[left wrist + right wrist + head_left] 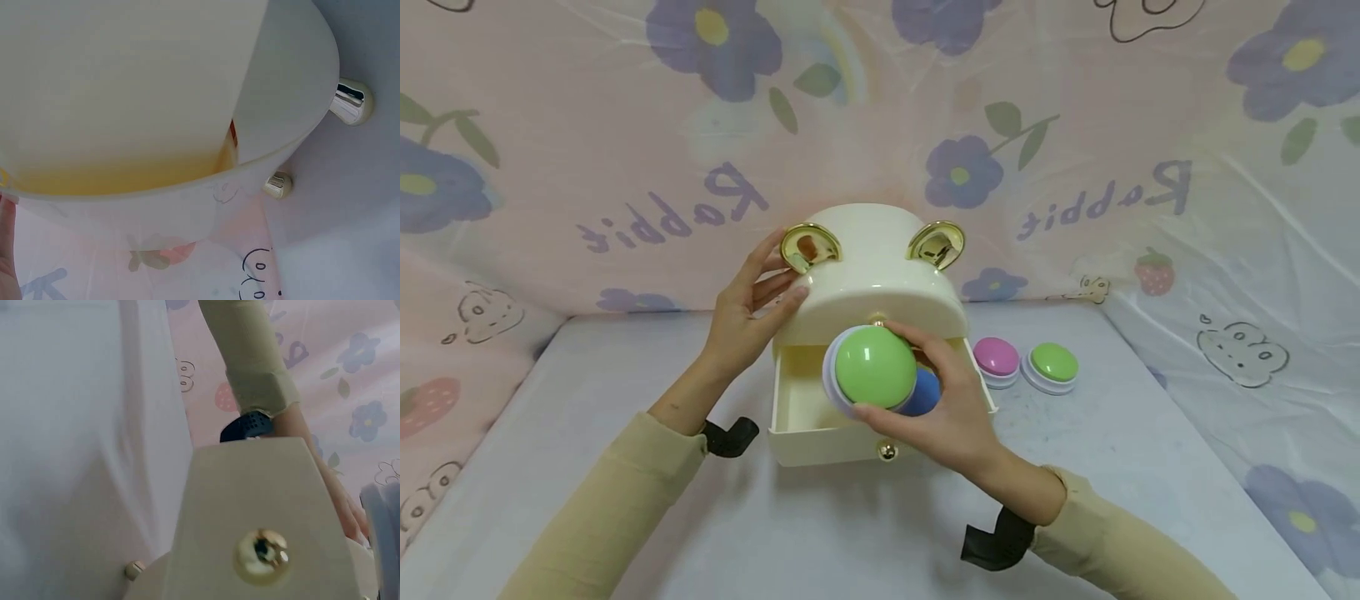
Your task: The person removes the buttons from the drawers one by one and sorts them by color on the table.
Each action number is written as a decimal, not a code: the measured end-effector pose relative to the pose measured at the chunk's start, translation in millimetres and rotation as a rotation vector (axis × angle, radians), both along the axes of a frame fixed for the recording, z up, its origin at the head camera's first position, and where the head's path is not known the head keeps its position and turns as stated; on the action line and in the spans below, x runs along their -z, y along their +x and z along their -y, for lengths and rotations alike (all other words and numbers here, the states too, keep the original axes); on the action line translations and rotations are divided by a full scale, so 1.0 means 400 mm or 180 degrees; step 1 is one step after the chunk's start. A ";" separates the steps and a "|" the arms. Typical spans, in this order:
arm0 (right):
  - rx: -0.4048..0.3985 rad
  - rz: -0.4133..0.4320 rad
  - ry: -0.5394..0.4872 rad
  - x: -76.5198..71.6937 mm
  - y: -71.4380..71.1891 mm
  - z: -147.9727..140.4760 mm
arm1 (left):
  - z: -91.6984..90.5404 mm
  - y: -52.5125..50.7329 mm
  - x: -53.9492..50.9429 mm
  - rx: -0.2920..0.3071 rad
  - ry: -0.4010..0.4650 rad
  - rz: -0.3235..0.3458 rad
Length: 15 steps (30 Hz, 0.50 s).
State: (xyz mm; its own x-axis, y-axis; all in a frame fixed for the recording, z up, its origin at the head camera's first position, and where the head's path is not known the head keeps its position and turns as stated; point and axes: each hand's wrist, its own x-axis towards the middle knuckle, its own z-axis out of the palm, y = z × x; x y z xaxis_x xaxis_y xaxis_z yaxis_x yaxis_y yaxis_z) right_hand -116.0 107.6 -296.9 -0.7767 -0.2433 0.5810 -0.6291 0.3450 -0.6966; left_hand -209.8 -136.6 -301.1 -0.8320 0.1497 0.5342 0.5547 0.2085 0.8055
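Note:
A white box [865, 279] with two gold ears stands on the table, its lower drawer [831, 446] pulled out. My right hand [951, 408] holds a round push button [876, 367] with a green dome and white base over the drawer, thumb and fingers at its rim. Partly hidden behind that hand, a blue-domed button [923, 393] shows at the drawer's right side. My left hand [748, 308] rests against the box's left side beside the ear, fingers extended. In the right wrist view the drawer's gold knob [262, 556] faces the camera.
Right of the box, a pink-domed button [997, 358] and another green-domed button [1054, 365] sit on the white table [1120, 467]. A printed cloth [850, 125] hangs behind and along the sides. Gold feet [351, 102] support the box.

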 end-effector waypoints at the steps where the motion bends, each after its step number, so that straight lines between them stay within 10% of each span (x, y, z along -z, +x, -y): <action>1: 0.0005 0.0020 -0.0023 -0.002 0.001 -0.005 | 0.000 0.000 0.000 -0.0003 0.0000 -0.0013; 15: 0.0293 0.0150 -0.0093 -0.014 0.017 -0.088 | -0.002 0.002 0.000 0.0010 0.0042 -0.0082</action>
State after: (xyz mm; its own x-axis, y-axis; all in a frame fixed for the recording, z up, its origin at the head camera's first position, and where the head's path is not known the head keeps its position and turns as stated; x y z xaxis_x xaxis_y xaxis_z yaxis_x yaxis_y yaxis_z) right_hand -109.1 142.7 -291.2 -0.8217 -0.1533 0.5490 -0.5619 0.3788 -0.7353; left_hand -209.1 -135.9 -301.3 -0.8175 0.1451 0.5574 0.5760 0.1963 0.7935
